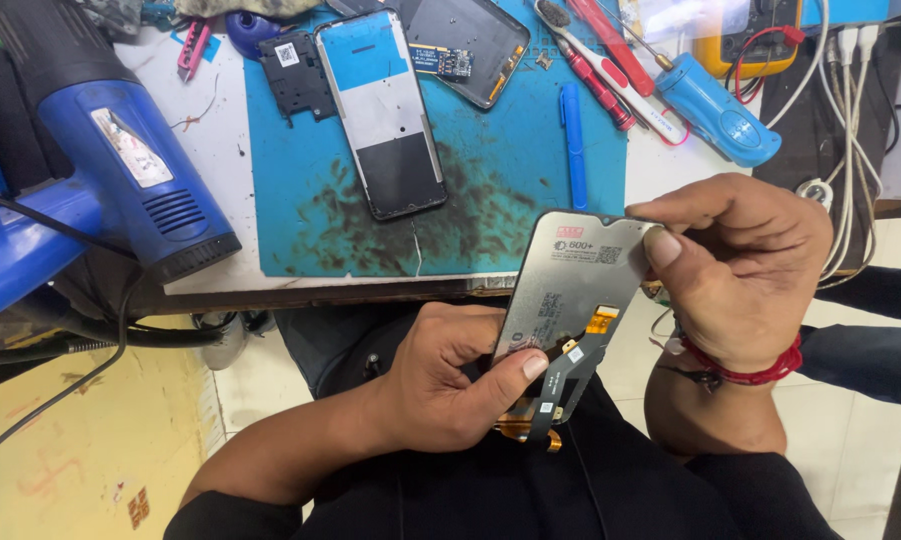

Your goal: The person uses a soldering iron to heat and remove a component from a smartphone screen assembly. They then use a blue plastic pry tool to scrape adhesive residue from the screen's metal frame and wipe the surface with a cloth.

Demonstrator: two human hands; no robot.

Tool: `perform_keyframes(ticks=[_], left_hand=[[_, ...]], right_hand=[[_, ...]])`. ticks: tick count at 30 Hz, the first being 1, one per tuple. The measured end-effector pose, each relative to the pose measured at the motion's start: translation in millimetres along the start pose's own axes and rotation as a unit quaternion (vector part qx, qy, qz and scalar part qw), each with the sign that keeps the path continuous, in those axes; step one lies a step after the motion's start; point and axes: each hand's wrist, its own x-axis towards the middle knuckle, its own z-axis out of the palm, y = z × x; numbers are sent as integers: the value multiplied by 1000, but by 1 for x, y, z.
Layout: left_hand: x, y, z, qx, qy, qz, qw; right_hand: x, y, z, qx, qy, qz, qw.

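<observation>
Pale floor tiles (260, 385) show below the bench edge, and over the person's dark lap both hands hold a phone display panel (567, 285) back side up, silvery grey with an orange flex cable and a dark ribbon hanging from its lower end. Left hand (448, 375) grips the panel's lower edge, thumb pressed on the ribbon near the connector and fingers curled underneath. Right hand (735, 270), a red thread band at its wrist, pinches the panel's upper right corner between thumb and bent fingers. Just beyond, on the white bench, lies a teal work mat (490, 190) stained with dark smudges. A bare phone frame (382, 110) rests on the mat, a dark back cover (465, 45) beside it, and a blue pry tool (572, 140) to the right. Further right lie a blue electric screwdriver (715, 110) and red-handled tools (600, 60). A blue heat gun (100, 150) sits at far left, and white cables (850, 150) hang at the right
</observation>
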Motion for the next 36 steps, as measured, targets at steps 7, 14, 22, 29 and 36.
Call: perform_keyframes(ticks=[7,14,22,29,36], left_hand=[[1,-2,0,1,-2,5,1000],[0,-2,0,12,-2,-2,1000],[1,-1,0,21,1,-1,1000],[3,1,-2,34,-1,0,999],[5,-1,-4,40,2,1,999]], right_hand=[[3,-8,6,-1,36,19,999],[2,-8,5,-9,23,9,1000],[0,-7,6,14,35,24,999],[0,-7,7,23,29,19,999],[2,-8,7,12,12,7,1000]])
